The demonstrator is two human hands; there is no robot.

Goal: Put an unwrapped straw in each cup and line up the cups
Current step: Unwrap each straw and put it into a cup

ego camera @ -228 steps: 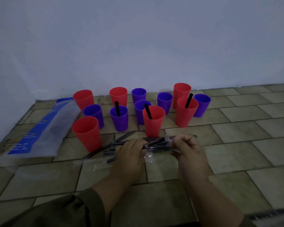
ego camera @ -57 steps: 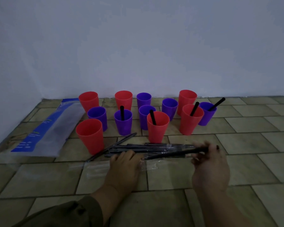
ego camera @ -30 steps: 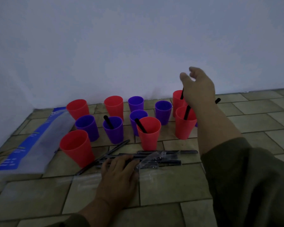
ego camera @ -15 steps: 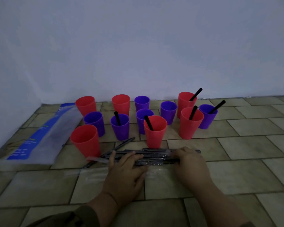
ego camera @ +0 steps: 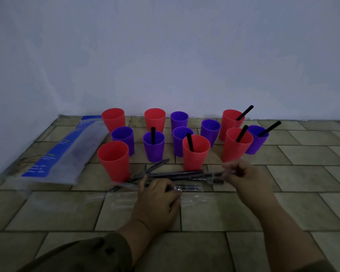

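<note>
Far left, flat on the tiled floor [ego camera: 283, 203]: a blue-and-clear plastic bag [ego camera: 67, 152]. Next, three empty cups: back-left red cup [ego camera: 113, 120], left purple cup [ego camera: 123, 139], front-left red cup [ego camera: 113, 161]. Further right, an empty back red cup [ego camera: 155, 119] behind a middle purple cup [ego camera: 154, 150] with one black straw [ego camera: 153, 134] upright inside. In front, flat on the tiles, a pile of wrapped straws [ego camera: 175, 175] and clear empty wrappers [ego camera: 114, 199]. Left hand [ego camera: 157, 199] palm-down on the near edge of the pile, fingers bent over the wrapping; cannot tell whether gripping or only pressing. Then three empty ones: back purple cup [ego camera: 179, 119], centre purple cup [ego camera: 178, 149], right-of-centre purple cup [ego camera: 210, 131]. Nearer, front red cup [ego camera: 196, 158] with a leaning straw [ego camera: 189, 142] inside. Right hand [ego camera: 245, 179] with thumb and forefinger pinched on the end of one wrapped straw [ego camera: 216, 174], by the pile's right end. Far right, right red cup [ego camera: 237, 149], back-right red cup [ego camera: 229, 123] and right purple cup [ego camera: 255, 143], each with one of the slanted black straws [ego camera: 244, 112].
</note>
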